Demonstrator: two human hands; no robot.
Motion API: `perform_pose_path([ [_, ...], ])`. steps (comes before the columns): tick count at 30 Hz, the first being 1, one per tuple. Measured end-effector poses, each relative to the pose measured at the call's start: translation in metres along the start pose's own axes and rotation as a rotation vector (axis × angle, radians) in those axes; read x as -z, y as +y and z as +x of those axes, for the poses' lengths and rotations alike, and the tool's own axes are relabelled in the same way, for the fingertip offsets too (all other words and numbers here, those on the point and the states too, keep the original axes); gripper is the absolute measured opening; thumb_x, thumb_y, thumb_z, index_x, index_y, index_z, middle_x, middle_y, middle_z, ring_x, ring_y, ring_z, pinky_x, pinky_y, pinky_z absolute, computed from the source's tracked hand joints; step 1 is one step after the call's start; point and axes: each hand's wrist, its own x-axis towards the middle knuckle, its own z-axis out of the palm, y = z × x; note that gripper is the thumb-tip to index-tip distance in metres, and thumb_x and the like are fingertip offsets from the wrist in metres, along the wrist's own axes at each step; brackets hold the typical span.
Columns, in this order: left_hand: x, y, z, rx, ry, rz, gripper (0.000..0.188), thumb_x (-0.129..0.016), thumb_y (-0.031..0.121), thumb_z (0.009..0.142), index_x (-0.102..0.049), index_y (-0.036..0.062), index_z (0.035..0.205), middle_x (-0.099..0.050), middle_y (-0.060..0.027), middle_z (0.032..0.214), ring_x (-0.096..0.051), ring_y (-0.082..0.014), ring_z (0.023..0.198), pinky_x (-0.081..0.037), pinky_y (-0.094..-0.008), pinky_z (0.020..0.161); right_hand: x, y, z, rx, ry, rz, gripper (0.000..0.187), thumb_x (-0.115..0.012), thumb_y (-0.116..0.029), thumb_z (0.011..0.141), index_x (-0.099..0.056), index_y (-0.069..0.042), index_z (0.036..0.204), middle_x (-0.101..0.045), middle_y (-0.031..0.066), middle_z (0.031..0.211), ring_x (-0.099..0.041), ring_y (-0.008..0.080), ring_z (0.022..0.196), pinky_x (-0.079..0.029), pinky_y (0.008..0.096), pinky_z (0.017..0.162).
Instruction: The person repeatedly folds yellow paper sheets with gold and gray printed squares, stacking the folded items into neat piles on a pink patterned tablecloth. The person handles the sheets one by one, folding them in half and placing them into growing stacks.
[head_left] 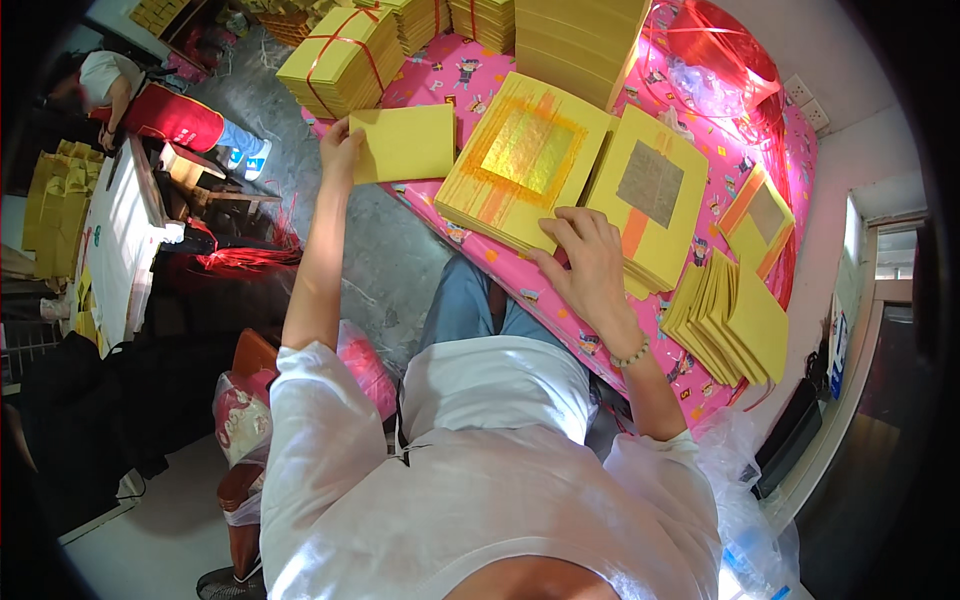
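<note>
My left hand (342, 150) is closed on the left edge of a plain yellow paper packet (408, 146), held above the floor beside the table. My right hand (592, 268) has its fingers apart and slightly bent, with the fingertips touching the near right corner of a thick stack of yellow paper (465, 195). On top of that stack lies a gold foil square (530, 150) with an orange border. Right beside it is a second yellow stack (690, 170), with a dull grey-brown square (650, 183) and orange stripes on top.
A pink patterned cloth (440, 75) covers the table. Red-tied yellow bundles (340, 60) stand at the back, red strapping (715, 55) at the back right. Folded yellow packets (725, 315) fan out on the right. Another person (170, 115) is at a table far left.
</note>
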Motion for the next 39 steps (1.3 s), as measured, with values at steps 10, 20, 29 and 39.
perform_pose_path([
  [10, -0.036, 0.016, -0.013, -0.434, 0.123, 0.798, 0.040, -0.063, 0.008, 0.079, -0.056, -0.0018, 0.118, -0.069, -0.0208, 0.088, -0.067, -0.0362, 0.080, -0.052, -0.0418, 0.074, -0.007, 0.004, -0.001, -0.007, 0.064, 0.043, 0.021, -0.074, -0.021, 0.076, -0.069, -0.007, 0.092, -0.063, 0.0086, 0.099, -0.057, 0.0267, 0.097, -0.043, 0.0396, 0.081],
  [20, -0.073, 0.029, -0.032, -0.858, 0.096, 1.091, 0.055, -0.061, 0.005, 0.080, -0.046, 0.0024, 0.133, -0.059, -0.0234, 0.114, -0.056, -0.0384, 0.098, -0.046, -0.0487, 0.087, 0.004, 0.003, -0.004, -0.039, 0.070, 0.076, 0.031, -0.072, -0.025, 0.080, -0.066, -0.005, 0.103, -0.060, 0.0140, 0.109, -0.055, 0.0313, 0.103, -0.043, 0.0420, 0.085],
  [29, -0.143, 0.053, -0.057, -0.228, -0.549, 0.380, 0.056, -0.059, 0.035, 0.091, -0.049, -0.0006, 0.133, -0.064, -0.0215, 0.114, -0.062, -0.0329, 0.106, -0.046, -0.0383, 0.092, 0.023, 0.058, 0.012, -0.188, 0.128, -0.168, 0.048, -0.059, -0.032, 0.092, -0.052, -0.003, 0.130, -0.045, 0.0208, 0.139, -0.034, 0.0427, 0.134, -0.025, 0.0509, 0.110],
  [39, -0.152, 0.049, -0.062, -0.009, -0.642, 0.451, 0.068, -0.060, 0.044, 0.088, -0.041, 0.0013, 0.137, -0.066, -0.0201, 0.105, -0.066, -0.0300, 0.096, -0.049, -0.0377, 0.086, -0.009, 0.080, 0.022, -0.226, 0.013, -0.280, 0.048, -0.052, -0.039, 0.092, -0.053, -0.010, 0.129, -0.040, 0.0169, 0.145, -0.028, 0.0392, 0.138, -0.019, 0.0556, 0.112],
])
